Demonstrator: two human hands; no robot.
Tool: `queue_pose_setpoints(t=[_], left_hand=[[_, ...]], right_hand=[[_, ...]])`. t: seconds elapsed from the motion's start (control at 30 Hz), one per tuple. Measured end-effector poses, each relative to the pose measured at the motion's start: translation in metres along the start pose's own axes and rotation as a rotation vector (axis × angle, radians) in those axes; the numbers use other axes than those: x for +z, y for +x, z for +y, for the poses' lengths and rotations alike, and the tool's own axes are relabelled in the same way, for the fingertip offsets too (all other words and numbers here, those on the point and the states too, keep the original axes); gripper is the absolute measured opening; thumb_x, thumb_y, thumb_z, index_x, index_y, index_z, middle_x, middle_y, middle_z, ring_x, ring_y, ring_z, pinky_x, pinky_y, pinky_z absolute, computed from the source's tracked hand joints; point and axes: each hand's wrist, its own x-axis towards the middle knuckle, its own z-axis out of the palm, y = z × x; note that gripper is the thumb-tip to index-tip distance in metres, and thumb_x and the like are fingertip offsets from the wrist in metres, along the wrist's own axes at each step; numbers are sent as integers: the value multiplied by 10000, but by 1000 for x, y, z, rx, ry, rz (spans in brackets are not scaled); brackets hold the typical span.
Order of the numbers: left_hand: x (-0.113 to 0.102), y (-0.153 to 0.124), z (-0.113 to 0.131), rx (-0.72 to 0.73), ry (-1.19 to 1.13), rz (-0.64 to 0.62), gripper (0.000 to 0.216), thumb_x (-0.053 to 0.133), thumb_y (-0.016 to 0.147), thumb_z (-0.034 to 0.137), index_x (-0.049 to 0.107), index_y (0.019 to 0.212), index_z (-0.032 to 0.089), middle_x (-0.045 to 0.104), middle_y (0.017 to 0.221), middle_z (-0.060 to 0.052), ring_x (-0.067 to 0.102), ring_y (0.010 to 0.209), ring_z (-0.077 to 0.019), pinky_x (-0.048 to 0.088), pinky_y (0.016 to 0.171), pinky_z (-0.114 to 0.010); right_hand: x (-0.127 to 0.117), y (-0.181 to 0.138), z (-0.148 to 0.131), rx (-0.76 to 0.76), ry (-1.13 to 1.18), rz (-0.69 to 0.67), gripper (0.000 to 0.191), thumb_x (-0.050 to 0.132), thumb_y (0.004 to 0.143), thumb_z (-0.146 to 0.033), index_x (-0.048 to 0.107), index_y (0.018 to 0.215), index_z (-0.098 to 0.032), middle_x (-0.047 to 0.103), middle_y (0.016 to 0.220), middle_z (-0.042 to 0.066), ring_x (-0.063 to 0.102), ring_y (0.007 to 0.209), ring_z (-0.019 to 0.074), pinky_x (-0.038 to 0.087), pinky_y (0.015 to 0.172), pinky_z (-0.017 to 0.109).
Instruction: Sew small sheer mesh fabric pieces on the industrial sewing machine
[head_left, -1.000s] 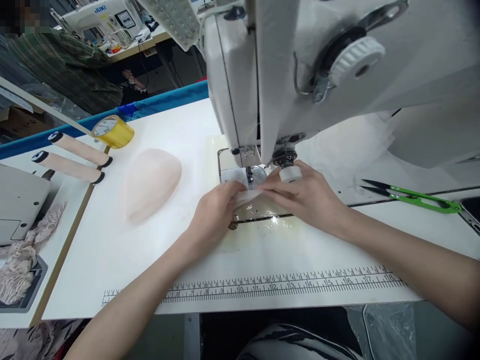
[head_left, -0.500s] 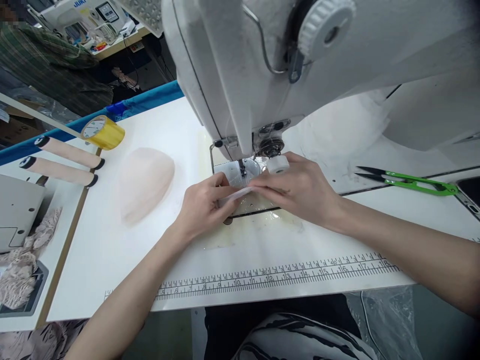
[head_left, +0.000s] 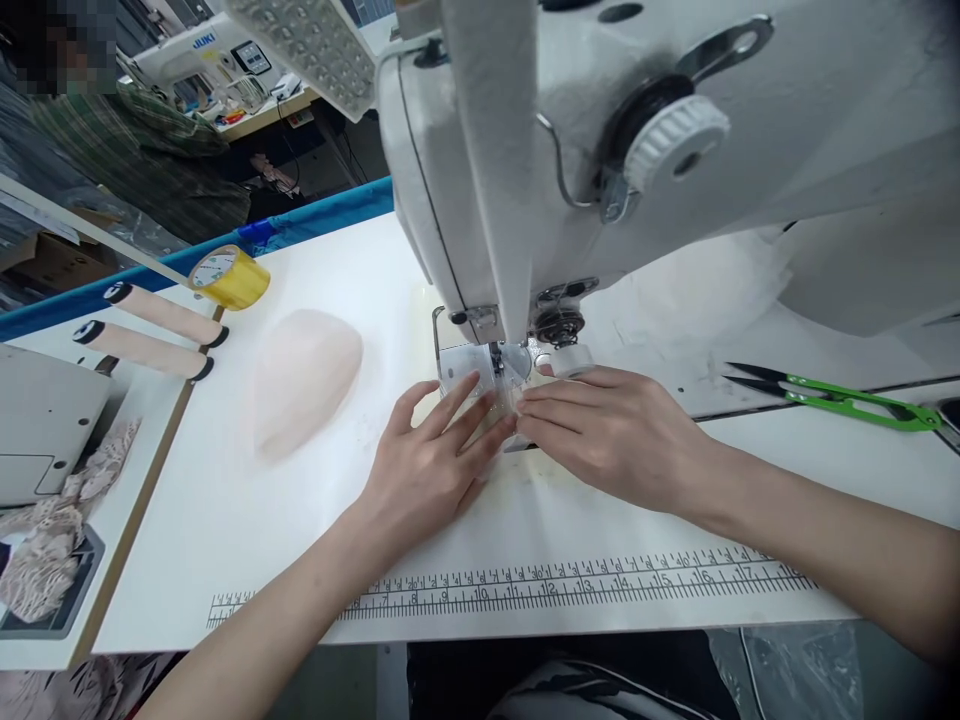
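Note:
My left hand (head_left: pixel 439 455) lies palm down in front of the sewing machine's needle area, fingers spread, fingertips at the plate's near edge. My right hand (head_left: pixel 619 430) is on the other side, its fingers pressed together and their tips close to my left fingertips. A pale, sheer piece of fabric (head_left: pixel 516 393) shows faintly between the hands by the presser foot (head_left: pixel 496 358); most of it is hidden under my fingers. My right fingertips appear closed on it, the thumb out of sight. A white round part (head_left: pixel 571 361) of the sewing machine (head_left: pixel 465 200) sits just above my right fingers.
A pale, sheer fabric piece (head_left: pixel 307 385) lies on the white table left of the machine. Green-handled thread snips (head_left: pixel 847 400) lie at right. Yellow tape (head_left: pixel 231 278) and two thread cones (head_left: pixel 154 345) are at left. A printed ruler (head_left: pixel 510 590) runs along the front edge. Another person (head_left: pixel 150 160) sits beyond.
My left hand has let go of the sheer fabric's edge, spreading its fingers flat. My right hand has gone from a pinch to fingers laid together over it. The view has shifted slightly.

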Motion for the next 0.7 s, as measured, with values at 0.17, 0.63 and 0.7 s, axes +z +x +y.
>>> queue_pose_setpoints(t=[0.17, 0.63, 0.7], left_hand=[[3, 2, -4, -23, -14, 13, 342, 502, 930, 192, 596, 1258, 215, 636, 1263, -59, 494, 1294, -286, 309, 1077, -533], [17, 12, -19, -93, -3, 66, 320, 487, 972, 259, 600, 1268, 218, 630, 1271, -88, 527, 1260, -281, 264, 1123, -597], [16, 10, -15, -98, 0, 88, 318, 507, 966, 276, 603, 1263, 213, 624, 1280, -81, 525, 1262, -277, 265, 1127, -580]], right_hand=[[0, 2, 1, 8, -3, -3, 307, 473, 948, -59, 713, 801, -184, 738, 806, 2, 671, 765, 137, 531, 772, 301], [13, 5, 11, 53, -112, 18, 273, 475, 919, -28, 718, 906, -151, 749, 876, 5, 637, 642, 135, 498, 893, 336], [14, 4, 10, 57, -106, 25, 228, 504, 931, -77, 720, 925, -149, 748, 907, 13, 656, 712, 150, 488, 916, 352]])
